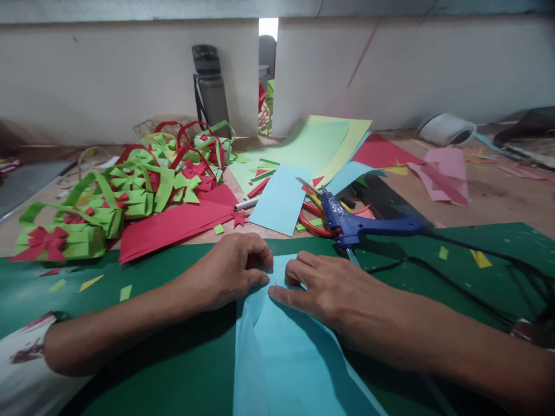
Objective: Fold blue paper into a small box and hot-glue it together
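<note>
A light blue sheet of paper [299, 364], partly folded, lies on the green cutting mat [173, 370] in front of me. My left hand [236, 268] pinches the paper near its far end, thumb and forefinger together at a fold. Close beside it, my right hand [316, 286] rests on the same end with curled fingers, its thumb and fingertips pressing the fold. Just beyond my right hand lies a blue glue gun [359, 222], its nozzle pointing up and left. Red-handled scissors [314, 222] lie partly under it and a light blue paper strip [284, 196].
Green paper bags with red bows [60, 242] crowd the left. Red paper sheets [177, 225] lie beside them. A dark bottle [212, 92] stands against the white partition [117, 75]. The glue gun's black cable [459, 277] runs right. Pink paper [446, 173] and a white roll [446, 128] lie far right.
</note>
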{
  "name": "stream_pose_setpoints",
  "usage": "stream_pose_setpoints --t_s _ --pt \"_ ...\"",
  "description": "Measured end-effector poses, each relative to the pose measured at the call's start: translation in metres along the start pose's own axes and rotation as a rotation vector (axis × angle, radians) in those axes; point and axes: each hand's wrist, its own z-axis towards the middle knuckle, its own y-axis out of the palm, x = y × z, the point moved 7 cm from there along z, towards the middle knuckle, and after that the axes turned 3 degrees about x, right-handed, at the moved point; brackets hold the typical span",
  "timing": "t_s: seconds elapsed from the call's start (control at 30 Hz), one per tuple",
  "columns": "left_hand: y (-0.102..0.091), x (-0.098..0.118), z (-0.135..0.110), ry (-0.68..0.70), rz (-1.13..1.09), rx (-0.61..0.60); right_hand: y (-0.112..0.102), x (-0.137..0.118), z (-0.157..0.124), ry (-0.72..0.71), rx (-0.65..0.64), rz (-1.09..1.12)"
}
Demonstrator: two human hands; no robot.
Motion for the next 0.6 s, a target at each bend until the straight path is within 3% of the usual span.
stream_pose_setpoints --t_s 0.1,0.3,0.6 --pt "-0.002 0.002 -0.001 0.069 0.014 -0.014 0.001 0.0 0.0 -0.008 0.011 0.004" --pt "-0.009 0.009 -0.022 0.472 0.043 -0.175 0.004 0.002 0.001 -0.02 0.02 -0.023" --pt "-0.005 0.013 -0.03 0.597 0.221 -0.393 0.003 0.005 0.004 -0.05 0.015 0.0"
